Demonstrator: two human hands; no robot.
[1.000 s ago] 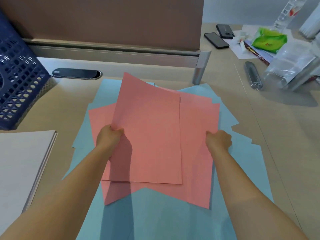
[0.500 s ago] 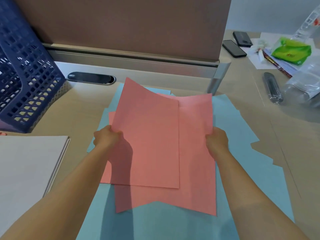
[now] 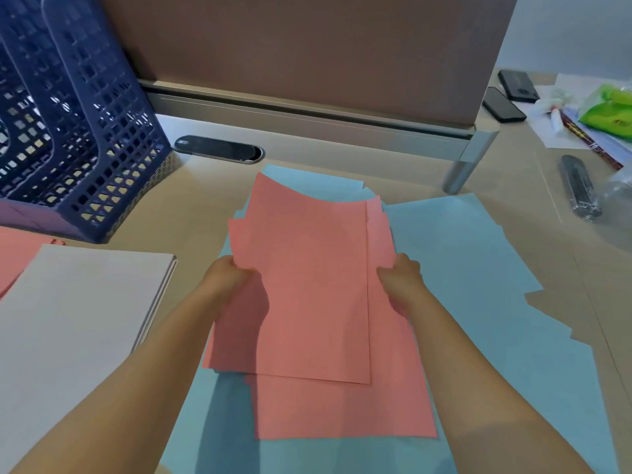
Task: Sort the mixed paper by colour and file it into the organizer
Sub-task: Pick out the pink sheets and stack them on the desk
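Gripping the pink sheets [image 3: 307,285] at mid-frame, the left hand [image 3: 227,277] has its fingers curled round their left edge while the right hand [image 3: 400,278] pinches their right edge, thumb on top. The sheets form a loose, uneven bundle, bowed upward between the two hands, with lower corners fanned out toward the bottom of the frame. Beneath them lies a spread of blue paper [image 3: 478,268], covering the desk [image 3: 205,206] from centre to lower right. A stack of pale paper [image 3: 78,319] sits at the left edge, with more pink paper [image 3: 13,254] showing beyond it. The dark blue mesh organizer [image 3: 85,131] stands in the upper left. Two phones [image 3: 509,97] and a green packet [image 3: 612,114] lie at the upper right.
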